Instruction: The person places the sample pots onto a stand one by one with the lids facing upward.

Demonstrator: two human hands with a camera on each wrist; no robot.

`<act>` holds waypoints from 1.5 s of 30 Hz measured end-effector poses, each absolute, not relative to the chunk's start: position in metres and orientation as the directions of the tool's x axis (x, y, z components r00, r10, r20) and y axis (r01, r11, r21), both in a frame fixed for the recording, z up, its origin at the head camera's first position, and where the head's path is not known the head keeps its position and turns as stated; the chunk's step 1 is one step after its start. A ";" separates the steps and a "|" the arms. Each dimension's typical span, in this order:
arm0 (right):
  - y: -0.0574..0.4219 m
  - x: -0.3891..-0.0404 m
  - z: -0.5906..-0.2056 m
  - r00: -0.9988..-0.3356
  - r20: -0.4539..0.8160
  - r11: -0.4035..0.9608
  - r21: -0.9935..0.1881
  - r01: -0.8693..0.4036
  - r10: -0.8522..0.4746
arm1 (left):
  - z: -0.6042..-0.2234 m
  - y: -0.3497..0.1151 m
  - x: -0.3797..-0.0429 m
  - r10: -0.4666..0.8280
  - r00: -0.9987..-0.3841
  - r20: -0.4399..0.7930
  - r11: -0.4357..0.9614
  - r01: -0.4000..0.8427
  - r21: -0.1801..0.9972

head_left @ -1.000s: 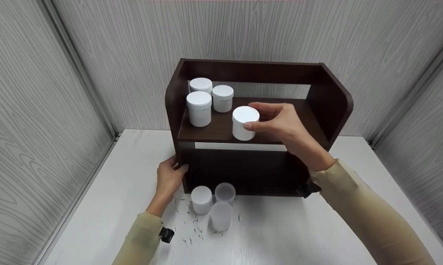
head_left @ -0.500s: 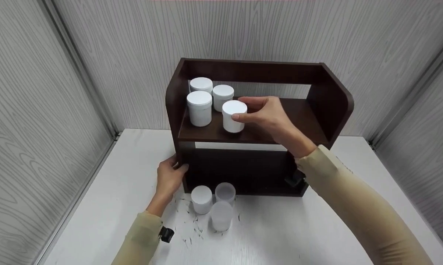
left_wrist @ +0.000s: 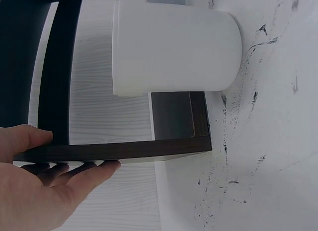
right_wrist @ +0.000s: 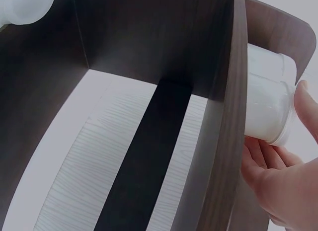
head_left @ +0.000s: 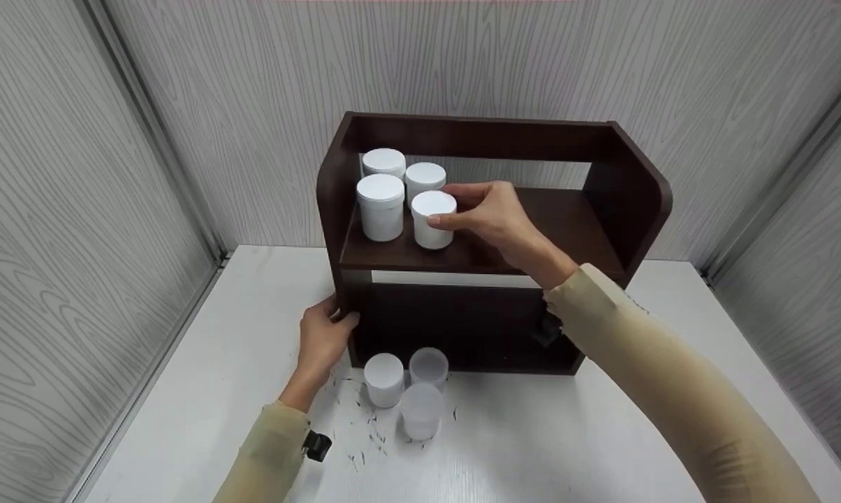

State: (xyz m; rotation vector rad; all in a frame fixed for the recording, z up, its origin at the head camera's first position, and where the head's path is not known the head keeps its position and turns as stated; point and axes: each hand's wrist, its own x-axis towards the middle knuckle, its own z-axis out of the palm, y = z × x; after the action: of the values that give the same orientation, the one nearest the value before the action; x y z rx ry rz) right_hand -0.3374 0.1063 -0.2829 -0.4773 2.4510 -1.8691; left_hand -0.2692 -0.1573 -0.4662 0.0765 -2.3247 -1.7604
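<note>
A dark brown two-tier shelf (head_left: 557,223) stands on the white table. My right hand (head_left: 492,218) pinches a white lidded jar (head_left: 432,229) by its upper part at the front of the upper tier. In the right wrist view that jar (right_wrist: 266,109) sits just beyond the shelf board's edge, with fingers beneath and thumb above. Close by on the upper tier are a tall white jar (head_left: 381,213), a shorter one (head_left: 425,179) and a third behind (head_left: 384,162). My left hand (head_left: 323,337) grips the shelf's left side panel (left_wrist: 124,150), thumb on one face and fingers on the other.
Before the shelf, on the table, stand a white lidded jar (head_left: 384,381) and two translucent lidless cups (head_left: 421,412). Dark scuff marks (head_left: 371,436) show on the tabletop near them. Grey wood-patterned walls (head_left: 476,56) enclose the back and sides.
My right hand has carried the white jar leftward and slightly back, up close to the other jars on the upper tier. My left hand stays on the side panel.
</note>
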 end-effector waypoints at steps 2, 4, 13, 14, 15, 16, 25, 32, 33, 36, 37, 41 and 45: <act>0.106 -0.339 -0.283 -0.956 0.159 0.245 -0.944 -0.220 -0.248 | -0.466 -0.157 -0.269 -0.179 -0.973 0.144 0.275 0.091 0.957; 0.105 -0.340 -0.284 -0.958 0.153 0.251 -0.944 -0.214 -0.242 | -0.466 -0.157 -0.269 -0.181 -0.974 0.140 0.270 0.088 0.959; 0.100 -0.342 -0.285 -0.962 0.151 0.247 -0.947 -0.207 -0.227 | -0.467 -0.157 -0.270 -0.182 -0.973 0.142 0.274 0.089 0.958; 0.099 -0.342 -0.285 -0.963 0.152 0.247 -0.947 -0.207 -0.224 | -0.467 -0.157 -0.270 -0.181 -0.973 0.142 0.273 0.089 0.958; 0.099 -0.342 -0.285 -0.962 0.154 0.249 -0.946 -0.209 -0.224 | -0.467 -0.157 -0.270 -0.182 -0.973 0.141 0.273 0.088 0.958; 0.098 -0.342 -0.285 -0.962 0.156 0.248 -0.945 -0.211 -0.224 | -0.467 -0.157 -0.270 -0.182 -0.973 0.141 0.272 0.088 0.958; 0.099 -0.343 -0.287 -0.953 0.174 0.218 -0.949 -0.229 -0.247 | -0.466 -0.157 -0.269 -0.165 -0.974 0.156 0.262 0.109 0.959; 0.098 -0.344 -0.288 -0.952 0.185 0.213 -0.947 -0.239 -0.245 | -0.466 -0.158 -0.269 -0.178 -0.975 0.136 0.271 0.085 0.959; 0.098 -0.344 -0.289 -0.951 0.187 0.211 -0.947 -0.241 -0.246 | -0.466 -0.157 -0.269 -0.178 -0.975 0.135 0.273 0.083 0.958; 0.098 -0.344 -0.289 -0.950 0.194 0.208 -0.947 -0.247 -0.246 | -0.466 -0.157 -0.269 -0.181 -0.975 0.132 0.273 0.079 0.959; 0.098 -0.344 -0.289 -0.950 0.196 0.207 -0.946 -0.248 -0.244 | -0.466 -0.157 -0.269 -0.184 -0.974 0.132 0.272 0.079 0.959; 0.097 -0.346 -0.289 -0.951 0.195 0.213 -0.945 -0.248 -0.240 | -0.466 -0.157 -0.269 -0.194 -0.971 0.136 0.269 0.080 0.960; 0.098 -0.346 -0.289 -0.951 0.193 0.221 -0.943 -0.247 -0.241 | -0.466 -0.157 -0.269 -0.196 -0.971 0.137 0.273 0.080 0.959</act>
State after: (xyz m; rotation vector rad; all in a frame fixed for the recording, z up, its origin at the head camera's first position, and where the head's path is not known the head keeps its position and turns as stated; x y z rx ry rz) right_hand -0.3462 0.0977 -0.2891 -0.4914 2.4593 -1.9012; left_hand -0.2688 -0.1570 -0.4665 0.1071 -2.3142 -1.7640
